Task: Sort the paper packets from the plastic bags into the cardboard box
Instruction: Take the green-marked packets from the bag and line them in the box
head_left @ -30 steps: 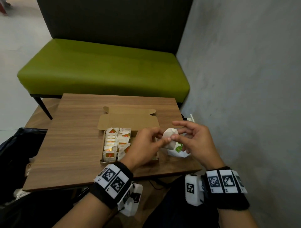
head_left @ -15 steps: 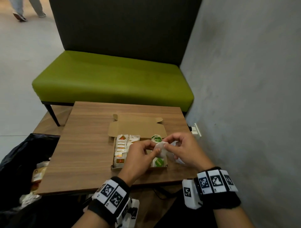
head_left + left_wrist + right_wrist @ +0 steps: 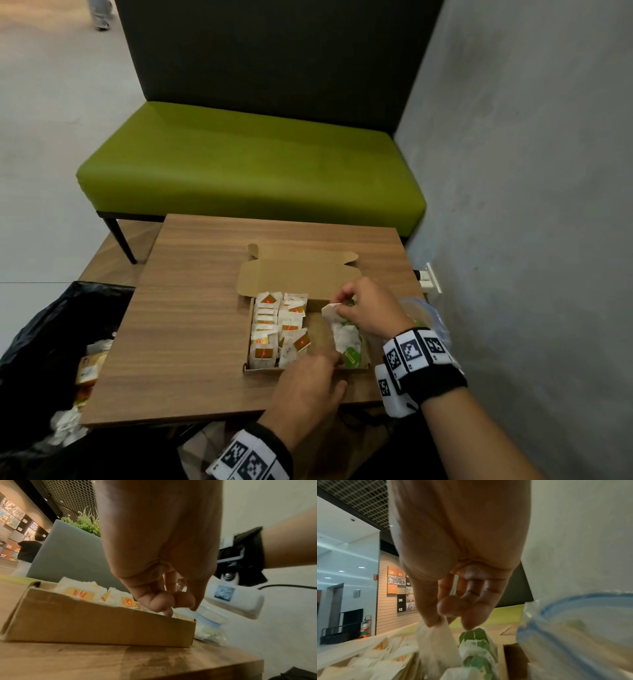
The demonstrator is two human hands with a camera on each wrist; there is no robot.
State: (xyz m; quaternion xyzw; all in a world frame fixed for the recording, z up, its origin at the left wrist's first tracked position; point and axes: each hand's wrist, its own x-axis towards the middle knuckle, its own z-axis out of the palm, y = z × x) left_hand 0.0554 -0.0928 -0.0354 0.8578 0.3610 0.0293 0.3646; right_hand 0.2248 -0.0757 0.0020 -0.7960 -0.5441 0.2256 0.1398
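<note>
The head view looks down and forward from above the near edge of the table (image 3: 191,308), taking in the whole box (image 3: 301,274) at middle distance, the bench (image 3: 253,164) beyond it.

The left wrist view sits low at the box's (image 3: 102,626) near wall, very close, facing across it past the left hand (image 3: 159,547).

The right wrist view hangs just over the box's right end, facing along the right hand (image 3: 458,540) toward the bench.

All three share the box's packets (image 3: 277,329).
</note>
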